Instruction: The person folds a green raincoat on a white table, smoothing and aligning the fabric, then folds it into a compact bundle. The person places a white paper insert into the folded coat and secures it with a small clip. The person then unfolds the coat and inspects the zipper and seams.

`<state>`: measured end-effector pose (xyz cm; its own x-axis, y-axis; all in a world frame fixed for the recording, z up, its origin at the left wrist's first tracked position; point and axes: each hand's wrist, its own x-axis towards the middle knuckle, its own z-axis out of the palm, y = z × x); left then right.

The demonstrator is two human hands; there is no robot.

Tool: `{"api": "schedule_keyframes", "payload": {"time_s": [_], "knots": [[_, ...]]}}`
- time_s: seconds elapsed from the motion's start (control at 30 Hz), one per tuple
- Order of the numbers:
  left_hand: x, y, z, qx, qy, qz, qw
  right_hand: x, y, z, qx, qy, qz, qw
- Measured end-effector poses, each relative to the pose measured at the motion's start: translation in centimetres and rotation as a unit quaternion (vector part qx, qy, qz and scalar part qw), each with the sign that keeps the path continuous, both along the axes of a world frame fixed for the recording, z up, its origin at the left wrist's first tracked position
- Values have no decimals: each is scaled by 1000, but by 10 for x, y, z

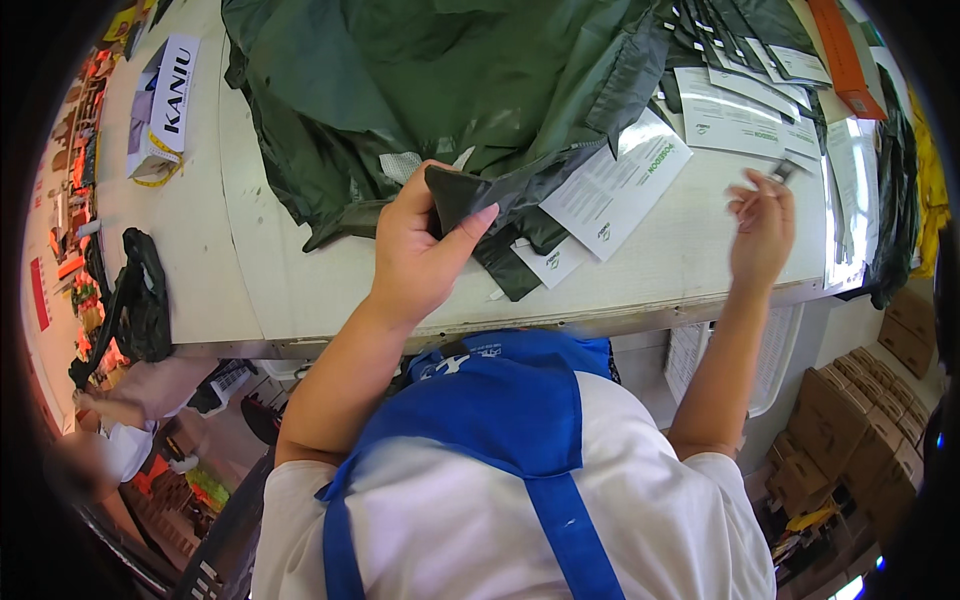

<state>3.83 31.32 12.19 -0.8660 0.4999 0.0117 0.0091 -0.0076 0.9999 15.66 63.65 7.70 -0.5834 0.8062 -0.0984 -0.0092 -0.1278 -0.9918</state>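
Note:
A large dark green garment (pixel 440 80) of thin, slightly shiny fabric lies bunched across the table in front of me. My left hand (pixel 420 245) grips a folded edge of it, thumb on top, and lifts that corner off the table. My right hand (pixel 765 230) is off to the right, apart from the garment, its fingers curled together. A small dark and silvery thing (pixel 782 172) shows at its fingertips, too blurred to name. Beneath the garment's near right edge lie white printed cards (pixel 620 190) with green lettering and a dark green piece (pixel 508 268).
More cards (pixel 725 112) and dark green pieces are stacked at the far right, beside an orange box (pixel 846 60). A white box (pixel 165 100) with a yellow tape measure stands at the left. The table's near edge (pixel 640 320) runs before my apron. Another person (pixel 125 440) is at lower left.

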Motion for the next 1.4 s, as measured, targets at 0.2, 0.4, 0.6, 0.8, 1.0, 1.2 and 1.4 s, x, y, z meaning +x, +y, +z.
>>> {"api": "schedule_keyframes", "payload": {"time_s": [0.2,0.4,0.6,0.8,1.0,1.2,1.4], "knots": [[-3,6,1,-98,325,-2,940,-19,-110,59,199,-27,288,936],[1,7,12,-124,409,-27,904,-15,-131,76,283,-80,265,918],[3,4,10,-128,419,-34,898,-13,-124,80,267,-114,267,919],[4,5,6,-124,454,-36,882,-19,-103,93,333,-131,269,894],[5,7,6,-126,469,-37,873,-22,-98,91,337,-114,335,872],[4,9,-2,-119,471,-33,874,-21,-102,84,300,-108,344,883],[9,10,-3,-112,454,-31,883,-16,-116,62,193,-98,316,924]]}}
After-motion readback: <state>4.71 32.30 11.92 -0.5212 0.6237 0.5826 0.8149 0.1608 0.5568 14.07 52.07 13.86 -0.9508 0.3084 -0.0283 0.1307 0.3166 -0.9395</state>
